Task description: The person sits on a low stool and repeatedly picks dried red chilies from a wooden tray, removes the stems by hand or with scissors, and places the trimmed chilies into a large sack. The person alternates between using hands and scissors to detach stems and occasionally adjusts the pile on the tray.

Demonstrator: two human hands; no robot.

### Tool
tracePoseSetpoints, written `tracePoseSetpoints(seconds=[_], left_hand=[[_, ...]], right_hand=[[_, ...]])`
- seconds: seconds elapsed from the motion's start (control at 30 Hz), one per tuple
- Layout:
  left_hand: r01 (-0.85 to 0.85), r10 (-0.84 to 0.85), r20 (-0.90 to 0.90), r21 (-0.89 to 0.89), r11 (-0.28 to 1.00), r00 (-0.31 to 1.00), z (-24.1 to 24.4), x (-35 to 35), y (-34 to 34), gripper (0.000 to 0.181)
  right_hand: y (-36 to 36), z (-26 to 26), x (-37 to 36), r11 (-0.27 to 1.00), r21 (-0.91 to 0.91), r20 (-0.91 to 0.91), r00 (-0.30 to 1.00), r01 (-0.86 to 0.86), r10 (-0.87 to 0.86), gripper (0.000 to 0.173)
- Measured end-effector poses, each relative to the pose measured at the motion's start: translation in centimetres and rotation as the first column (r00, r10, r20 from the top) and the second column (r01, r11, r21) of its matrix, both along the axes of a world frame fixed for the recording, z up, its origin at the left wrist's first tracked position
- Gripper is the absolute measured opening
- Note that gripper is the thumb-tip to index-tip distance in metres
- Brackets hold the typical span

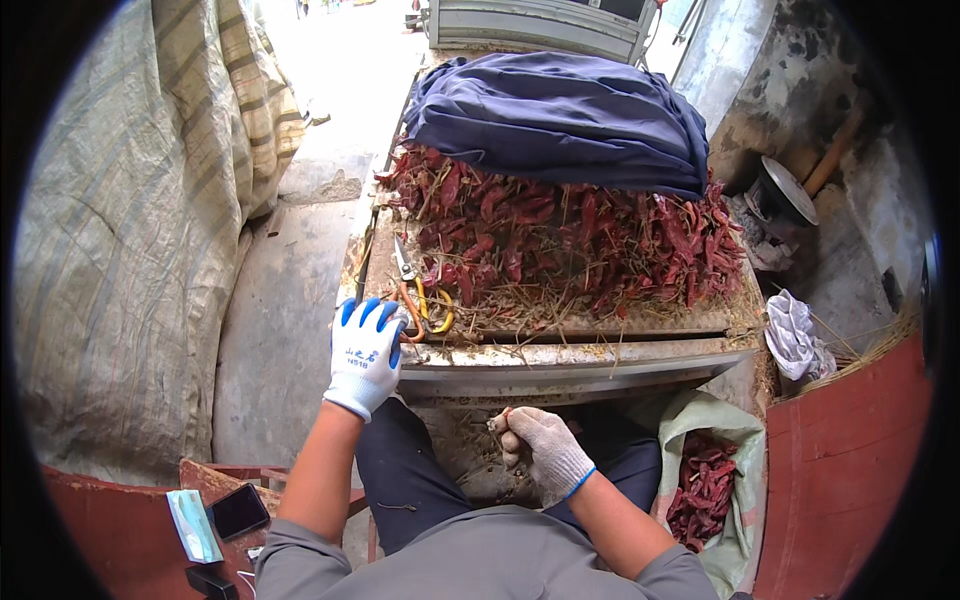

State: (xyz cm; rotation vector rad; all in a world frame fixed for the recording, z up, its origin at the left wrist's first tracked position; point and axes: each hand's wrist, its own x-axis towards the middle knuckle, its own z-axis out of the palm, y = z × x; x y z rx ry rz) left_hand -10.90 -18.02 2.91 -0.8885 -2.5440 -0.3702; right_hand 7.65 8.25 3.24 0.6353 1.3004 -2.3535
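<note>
My left hand [365, 349], in a white glove with blue-coated fingertips, is palm down at the table's near left corner, fingers apart. Beside its thumb lie scissors [411, 289] with orange and yellow handles, blades pointing away. I see nothing held in this hand. My right hand [536, 442] is above my lap in a worn, off-white knit glove. Its fingers curl in and the thumb presses toward the index finger; whether something small is pinched there is unclear. Past the scissors, dried red chilli peppers [540, 225] with straw-coloured stems are heaped on the table [480, 351].
Dark blue cloth [555, 112] covers the heap's far part. By my right leg, a pale green woven sack [686, 416] holds more dried chillies [701, 487]. A smartphone [238, 512] and a blue packet [195, 525] lie at lower left. Red boards [840, 457] stand at right.
</note>
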Motion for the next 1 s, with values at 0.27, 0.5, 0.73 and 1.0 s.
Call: tracePoseSetpoints(seconds=[0.27, 0.5, 0.73, 1.0], left_hand=[[0.111, -0.595, 0.546, 0.675, 0.73, 0.591, 0.1, 8.9, 4.5, 0.049], [-0.586, -0.82, 0.539, 0.734, 0.343, 0.194, -3.1, 11.9, 5.8, 0.041], [-0.048, -0.179, 0.334, 0.572, 0.819, 0.925, 0.0, 5.8, 1.3, 0.02], [0.093, -0.009, 0.367, -0.211, 0.973, 0.93, 1.7, 1.1, 1.7, 0.016]], right_hand=[[-0.6, 0.6, -1.3, 0.99, -0.122, -0.018, 0.997, -0.075, 0.073, 0.03], [-2.6, 1.6, -3.4, 0.986, 0.074, 0.067, 0.987, -0.15, 0.145, 0.033], [-3.2, 1.3, -4.2, 0.972, 0.158, -0.005, 0.984, -0.175, 0.178, 0.046], [-3.7, -0.4, -2.8, 0.967, 0.156, 0.096, 0.977, -0.202, 0.189, 0.033]])
